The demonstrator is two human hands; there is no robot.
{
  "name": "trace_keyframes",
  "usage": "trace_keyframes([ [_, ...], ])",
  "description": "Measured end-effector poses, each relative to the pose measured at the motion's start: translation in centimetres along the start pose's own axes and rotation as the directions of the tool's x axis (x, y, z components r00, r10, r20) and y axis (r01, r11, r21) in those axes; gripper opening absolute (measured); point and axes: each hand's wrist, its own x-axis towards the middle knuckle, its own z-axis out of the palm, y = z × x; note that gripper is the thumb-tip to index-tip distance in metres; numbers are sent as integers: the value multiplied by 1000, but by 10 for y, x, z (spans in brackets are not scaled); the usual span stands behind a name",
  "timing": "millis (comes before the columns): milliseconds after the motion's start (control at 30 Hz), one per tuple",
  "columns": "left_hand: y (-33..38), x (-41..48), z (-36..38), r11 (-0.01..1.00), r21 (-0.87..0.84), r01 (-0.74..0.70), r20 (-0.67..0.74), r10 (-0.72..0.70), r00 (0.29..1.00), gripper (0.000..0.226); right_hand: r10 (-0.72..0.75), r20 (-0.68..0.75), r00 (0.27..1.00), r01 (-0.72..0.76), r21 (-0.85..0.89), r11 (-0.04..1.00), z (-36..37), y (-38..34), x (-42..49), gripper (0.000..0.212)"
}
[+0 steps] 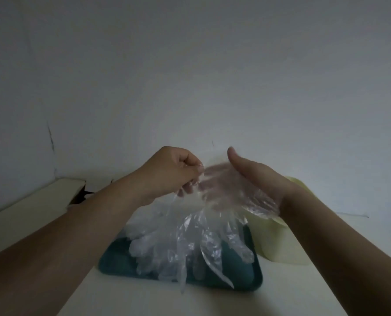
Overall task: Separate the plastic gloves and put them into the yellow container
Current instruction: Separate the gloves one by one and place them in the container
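Clear plastic gloves, a dark teal tray, a pale yellow container.

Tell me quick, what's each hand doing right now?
Left hand: closed, pinching the top of the bunch of plastic gloves.
Right hand: open, fingers straight, palm against the gloves.

It was a plain, dim room indoors (a home or a workroom, it was hard to say which). A bare white wall with a thin dark crack stood behind a white table. On the table sat a blue-green tray and a yellow container beside it.
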Motion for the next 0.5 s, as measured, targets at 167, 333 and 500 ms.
trace_keyframes([
  [167, -2, 3, 9, 1000, 21, -10, 3, 10, 1000, 5, 3, 269, 963, 17, -71, 997, -9, 12, 1, 68],
  [333, -8, 3, 6, 978, -206, 46, -37, -55, 998, 27, -79, 120, 990, 91, -97, 991, -17, 28, 14, 30],
  [500, -35, -14, 0, 970, -241, 28, -71, -46, 996, 30, -75, 82, 994, 69, 69, 995, -22, 45, 20, 21],
])
